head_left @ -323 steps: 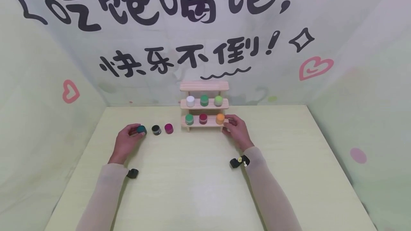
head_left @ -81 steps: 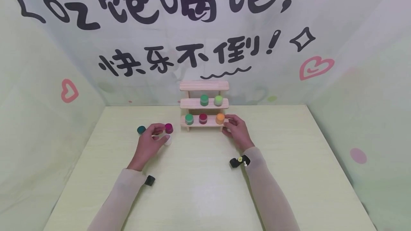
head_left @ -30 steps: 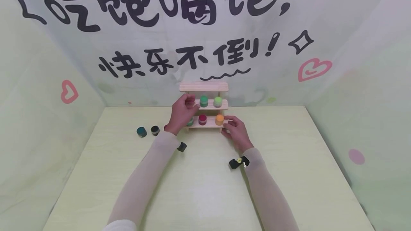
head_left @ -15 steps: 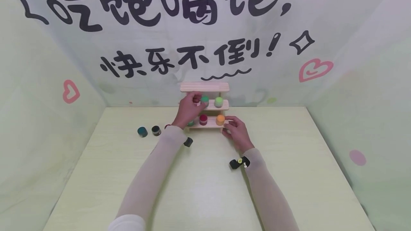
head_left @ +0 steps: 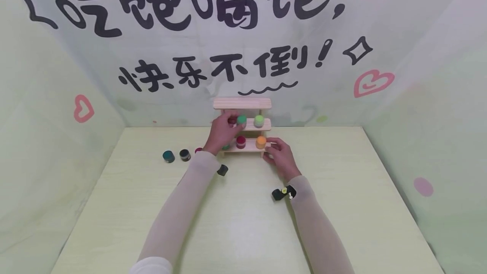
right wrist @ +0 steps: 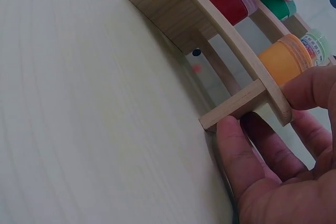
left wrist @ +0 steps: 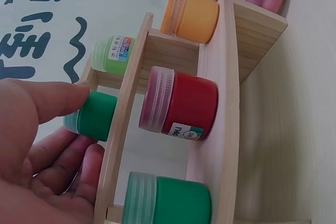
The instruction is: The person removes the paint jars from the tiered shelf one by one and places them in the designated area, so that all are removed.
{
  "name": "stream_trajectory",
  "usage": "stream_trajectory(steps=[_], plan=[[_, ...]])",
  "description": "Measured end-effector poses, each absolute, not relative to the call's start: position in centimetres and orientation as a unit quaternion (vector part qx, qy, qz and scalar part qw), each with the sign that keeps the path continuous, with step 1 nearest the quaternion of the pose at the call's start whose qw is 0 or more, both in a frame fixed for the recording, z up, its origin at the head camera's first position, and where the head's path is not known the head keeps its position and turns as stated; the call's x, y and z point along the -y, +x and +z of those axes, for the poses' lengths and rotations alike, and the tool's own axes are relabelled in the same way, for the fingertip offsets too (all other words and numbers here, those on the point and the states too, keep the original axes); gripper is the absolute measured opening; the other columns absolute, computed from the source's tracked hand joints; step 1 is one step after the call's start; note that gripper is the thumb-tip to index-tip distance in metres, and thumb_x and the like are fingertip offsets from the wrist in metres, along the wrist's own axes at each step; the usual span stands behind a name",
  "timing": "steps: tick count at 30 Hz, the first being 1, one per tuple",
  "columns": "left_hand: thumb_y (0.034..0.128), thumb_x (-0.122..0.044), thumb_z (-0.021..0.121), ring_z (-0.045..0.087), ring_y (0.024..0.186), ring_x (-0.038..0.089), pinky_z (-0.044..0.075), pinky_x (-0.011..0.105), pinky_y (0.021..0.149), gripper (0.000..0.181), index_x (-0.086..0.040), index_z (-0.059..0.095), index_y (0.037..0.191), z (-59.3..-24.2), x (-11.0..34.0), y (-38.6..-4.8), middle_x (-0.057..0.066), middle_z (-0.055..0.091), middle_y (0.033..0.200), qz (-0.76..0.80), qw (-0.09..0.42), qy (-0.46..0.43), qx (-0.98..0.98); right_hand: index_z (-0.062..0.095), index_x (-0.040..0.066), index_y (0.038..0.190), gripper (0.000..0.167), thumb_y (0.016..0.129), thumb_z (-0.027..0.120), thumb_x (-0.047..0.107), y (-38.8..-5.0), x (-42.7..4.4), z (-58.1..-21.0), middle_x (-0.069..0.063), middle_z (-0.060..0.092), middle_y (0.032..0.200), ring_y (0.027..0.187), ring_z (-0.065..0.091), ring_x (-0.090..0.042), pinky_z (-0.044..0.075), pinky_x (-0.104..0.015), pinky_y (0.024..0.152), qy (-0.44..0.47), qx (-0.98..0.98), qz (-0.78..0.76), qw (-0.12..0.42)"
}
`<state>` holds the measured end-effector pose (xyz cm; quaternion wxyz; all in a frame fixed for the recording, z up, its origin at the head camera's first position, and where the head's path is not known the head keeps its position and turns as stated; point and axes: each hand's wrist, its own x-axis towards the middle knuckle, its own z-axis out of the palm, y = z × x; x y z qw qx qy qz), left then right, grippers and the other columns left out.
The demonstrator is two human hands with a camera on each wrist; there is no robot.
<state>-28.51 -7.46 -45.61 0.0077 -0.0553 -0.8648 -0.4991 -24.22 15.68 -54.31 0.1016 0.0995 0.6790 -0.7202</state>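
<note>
My left hand (head_left: 222, 132) is at the middle tier of a small three-tier wooden display rack (head_left: 242, 103). In the left wrist view its thumb and fingers pinch a green paint jar (left wrist: 98, 116), which sits at that tier. A light green paint jar (head_left: 259, 121) stands to its right. On the bottom tier are a red paint jar (head_left: 241, 142), an orange paint jar (head_left: 261, 142) and another green paint jar (left wrist: 181, 200), mostly behind my left hand in the head view. My right hand (head_left: 281, 157) grips the rack's lower right end, thumb by the shelf, fingers at the leg.
Left of the rack on the table (head_left: 236, 223) stand a teal jar (head_left: 168, 156), a black jar (head_left: 184, 154) and a magenta jar (head_left: 198, 150), partly covered by my left sleeve. A printed cloth backdrop (head_left: 160, 50) rises behind the rack.
A white jar left the middle tier and was set on the table by my left hand; my arm now hides that spot. That hand then moved to the middle green jar. My right hand stayed put.
</note>
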Motion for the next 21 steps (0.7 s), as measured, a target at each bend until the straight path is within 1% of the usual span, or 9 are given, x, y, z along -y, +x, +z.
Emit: stream_trajectory(steps=[4,11,17,21], plan=[[0.0944,-0.025,0.082,0.067,0.119,0.025,0.058,0.039,0.108,0.047,-0.013,0.066,0.137,-45.5,7.8,-28.3,0.008,0.070,0.127,-0.514,0.003,-0.056,0.856,0.063,0.012,0.139,0.038,0.102,0.063,0.004,-24.2,-15.8,-54.2,-0.011,0.065,0.117,0.103,0.069,-0.021,0.065,-0.031,0.091,0.101,-0.682,-0.717,0.103],[0.0935,-0.025,0.082,0.069,0.115,0.024,0.059,0.037,0.105,0.045,-0.014,0.067,0.134,-46.0,8.6,-28.1,0.007,0.070,0.124,-0.546,-0.002,-0.067,0.835,0.063,0.013,0.139,0.038,0.102,0.063,0.005,-24.3,-15.9,-54.3,-0.014,0.065,0.122,0.104,0.069,-0.023,0.065,-0.031,0.091,0.103,-0.684,-0.715,0.105],[0.0917,-0.030,0.084,0.069,0.119,0.025,0.057,0.041,0.108,0.044,-0.016,0.068,0.130,-46.1,9.3,-27.6,0.005,0.070,0.125,-0.555,-0.004,-0.059,0.830,0.063,0.013,0.140,0.038,0.102,0.063,0.006,-24.4,-15.9,-54.3,-0.015,0.065,0.124,0.105,0.069,-0.023,0.065,-0.033,0.094,0.102,-0.685,-0.714,0.105],[0.0918,-0.030,0.084,0.068,0.120,0.025,0.058,0.041,0.108,0.044,-0.017,0.067,0.130,-45.9,9.9,-26.8,0.005,0.070,0.125,-0.552,-0.006,-0.055,0.832,0.063,0.014,0.139,0.038,0.102,0.063,0.007,-24.4,-15.9,-54.2,-0.016,0.065,0.126,0.107,0.069,-0.024,0.065,-0.032,0.093,0.104,-0.689,-0.709,0.109]])
